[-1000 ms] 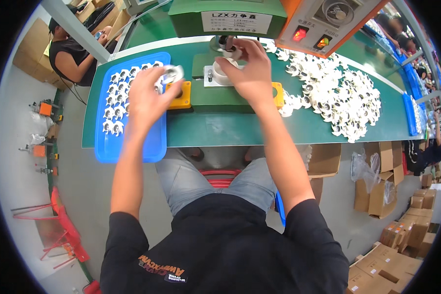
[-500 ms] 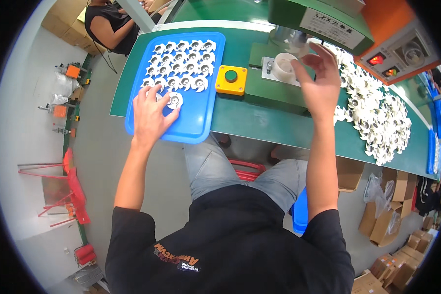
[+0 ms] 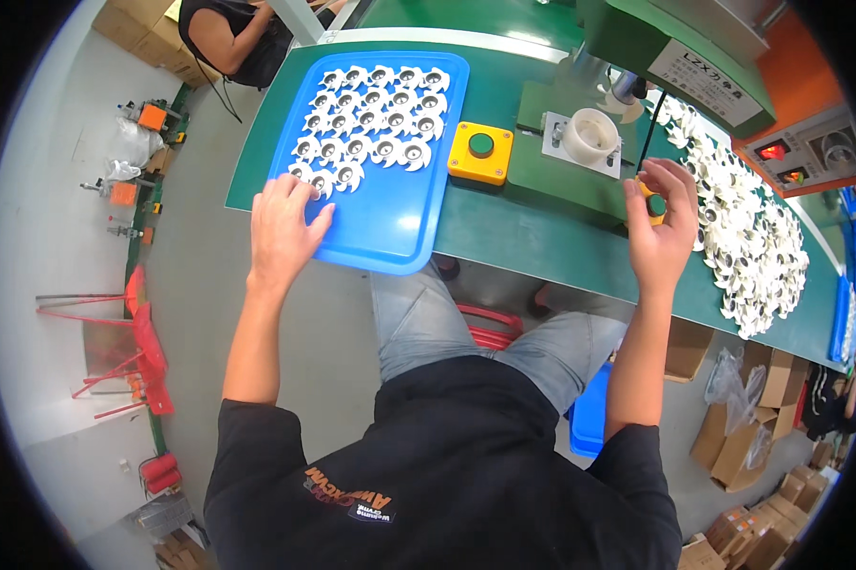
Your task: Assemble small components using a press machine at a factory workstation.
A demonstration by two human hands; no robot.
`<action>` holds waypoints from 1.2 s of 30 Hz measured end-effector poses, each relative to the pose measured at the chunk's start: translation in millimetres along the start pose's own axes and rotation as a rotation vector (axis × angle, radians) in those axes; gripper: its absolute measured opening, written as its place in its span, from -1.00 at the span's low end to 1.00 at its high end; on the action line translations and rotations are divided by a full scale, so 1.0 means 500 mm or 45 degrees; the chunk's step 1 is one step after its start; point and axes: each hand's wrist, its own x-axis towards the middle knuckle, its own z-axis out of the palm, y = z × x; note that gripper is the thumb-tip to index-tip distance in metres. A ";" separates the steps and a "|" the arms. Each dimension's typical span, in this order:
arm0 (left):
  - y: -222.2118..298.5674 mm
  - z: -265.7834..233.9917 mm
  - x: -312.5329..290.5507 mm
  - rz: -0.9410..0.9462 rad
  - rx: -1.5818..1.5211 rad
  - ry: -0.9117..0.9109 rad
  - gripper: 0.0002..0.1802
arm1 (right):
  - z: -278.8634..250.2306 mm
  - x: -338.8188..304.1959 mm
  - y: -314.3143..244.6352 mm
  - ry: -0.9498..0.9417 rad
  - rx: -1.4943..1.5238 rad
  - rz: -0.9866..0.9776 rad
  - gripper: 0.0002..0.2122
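Observation:
My left hand (image 3: 284,223) rests over the left rim of a blue tray (image 3: 380,228), thumb apart from the fingers. Its fingertips touch or nearly touch a white bladed wheel (image 3: 321,183) in the nearest row; several more such wheels with dark centres stand in rows behind. My right hand (image 3: 663,228) is raised over the front of the green press base (image 3: 566,190), fingers curled and thumb apart, nothing visible in it. Partly behind its fingers sits a yellow box with a green button (image 3: 655,205). A white round cup-like holder (image 3: 590,136) on the press plate is uncovered.
Another yellow button box (image 3: 481,154) stands between tray and press. The green press head (image 3: 680,62) overhangs the holder. Right of it lies a large heap of white wheels (image 3: 746,237). An orange control box (image 3: 808,142) is at upper right. Another person (image 3: 233,38) sits at upper left.
My right hand has left the white holder and come nearer and to the right, beside the button box. My left hand has shifted toward the tray's left rim. The whole view has shifted slightly.

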 end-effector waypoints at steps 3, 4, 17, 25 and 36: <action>-0.025 0.021 -0.001 0.092 -0.053 0.030 -0.78 | -0.015 -0.006 0.004 0.017 -0.053 0.011 -0.78; -0.024 0.023 0.001 0.101 -0.040 0.046 -0.81 | -0.019 -0.009 0.012 0.022 -0.052 0.033 -0.79; 0.072 0.036 0.057 0.250 -0.309 0.199 -0.80 | -0.098 -0.074 0.081 -0.050 -0.626 -0.178 -0.74; 0.249 0.069 0.126 0.630 -0.480 0.161 -0.49 | -0.072 -0.083 0.062 -0.090 -0.650 -0.183 -0.61; 0.292 0.054 0.127 0.673 -0.356 0.186 -0.47 | -0.082 -0.081 0.066 -0.079 -0.601 -0.124 -0.60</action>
